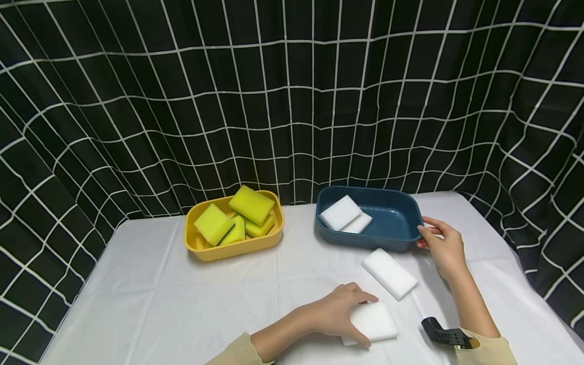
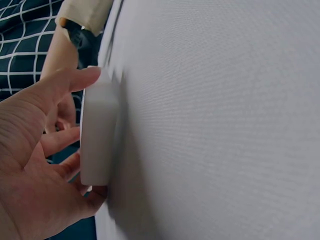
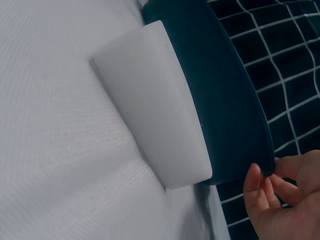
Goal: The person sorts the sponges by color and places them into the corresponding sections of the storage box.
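My left hand (image 1: 335,312) spans a white melamine sponge (image 1: 376,324) near the front of the table. In the left wrist view, thumb and fingers grip opposite ends of that sponge (image 2: 99,135), close over the cloth. At the right, my right hand (image 1: 444,248) pinches the rim of a dark blue bin (image 1: 360,241) at its right end. Two white sponges (image 1: 339,212) lie in the bin's left part, one overlapping the other. Just in front of the bin lies another white sponge (image 1: 390,274), seen large in the right wrist view beside the bin wall (image 3: 220,90).
A yellow bin (image 1: 242,249) stands at the back left, holding several yellow sponges (image 1: 252,204) with dark undersides. White cloth (image 1: 191,309) covers the table. A black curtain with white grid lines (image 1: 292,101) hangs behind and at the sides. A black camera mount (image 1: 444,334) sits at my right wrist.
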`<act>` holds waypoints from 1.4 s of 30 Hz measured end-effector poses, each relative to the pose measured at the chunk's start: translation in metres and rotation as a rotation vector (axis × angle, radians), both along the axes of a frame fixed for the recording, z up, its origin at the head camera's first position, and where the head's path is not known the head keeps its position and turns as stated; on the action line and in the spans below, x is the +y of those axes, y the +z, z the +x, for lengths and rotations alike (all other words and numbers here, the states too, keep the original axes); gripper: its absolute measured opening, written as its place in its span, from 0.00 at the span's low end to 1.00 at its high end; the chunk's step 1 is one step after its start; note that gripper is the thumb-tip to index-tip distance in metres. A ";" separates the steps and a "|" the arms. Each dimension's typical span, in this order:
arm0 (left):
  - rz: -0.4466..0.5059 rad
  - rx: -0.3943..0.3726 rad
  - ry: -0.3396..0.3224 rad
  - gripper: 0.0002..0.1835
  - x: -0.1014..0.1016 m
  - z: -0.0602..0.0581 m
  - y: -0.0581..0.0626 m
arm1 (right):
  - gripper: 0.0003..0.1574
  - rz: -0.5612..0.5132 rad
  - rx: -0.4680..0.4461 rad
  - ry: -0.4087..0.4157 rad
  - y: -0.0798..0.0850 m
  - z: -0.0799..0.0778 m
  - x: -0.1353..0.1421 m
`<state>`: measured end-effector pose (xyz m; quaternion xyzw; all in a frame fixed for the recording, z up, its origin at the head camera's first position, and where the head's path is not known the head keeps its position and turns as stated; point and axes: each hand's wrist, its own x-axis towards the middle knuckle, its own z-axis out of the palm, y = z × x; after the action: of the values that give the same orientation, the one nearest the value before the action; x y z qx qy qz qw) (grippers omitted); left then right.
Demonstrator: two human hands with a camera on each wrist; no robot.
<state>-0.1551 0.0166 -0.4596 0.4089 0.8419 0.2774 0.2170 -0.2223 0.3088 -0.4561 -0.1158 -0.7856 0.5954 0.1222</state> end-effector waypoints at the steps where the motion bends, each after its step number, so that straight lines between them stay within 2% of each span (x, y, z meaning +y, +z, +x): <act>1: 0.000 -0.002 0.000 0.42 0.000 0.000 0.001 | 0.31 0.000 0.001 0.000 0.000 0.000 0.000; 5: -0.001 0.008 -0.005 0.42 0.001 -0.001 0.004 | 0.31 0.007 -0.004 -0.003 0.000 0.001 0.000; 14: 0.002 0.082 -0.038 0.39 0.000 -0.007 0.007 | 0.31 0.011 -0.007 -0.001 0.000 0.001 0.000; 20: 0.021 0.115 -0.035 0.38 -0.001 -0.011 0.012 | 0.31 0.017 -0.016 -0.003 0.001 0.001 -0.001; 29: 0.038 0.099 -0.030 0.38 0.000 -0.018 0.021 | 0.31 0.009 -0.002 -0.002 0.002 0.002 -0.001; 42: 0.080 0.172 -0.014 0.37 0.001 -0.030 0.037 | 0.31 0.021 -0.008 -0.004 0.002 0.002 -0.002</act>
<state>-0.1853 0.0180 -0.4229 0.4454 0.8428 0.2732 0.1294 -0.2207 0.3066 -0.4538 -0.1185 -0.7920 0.5864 0.1215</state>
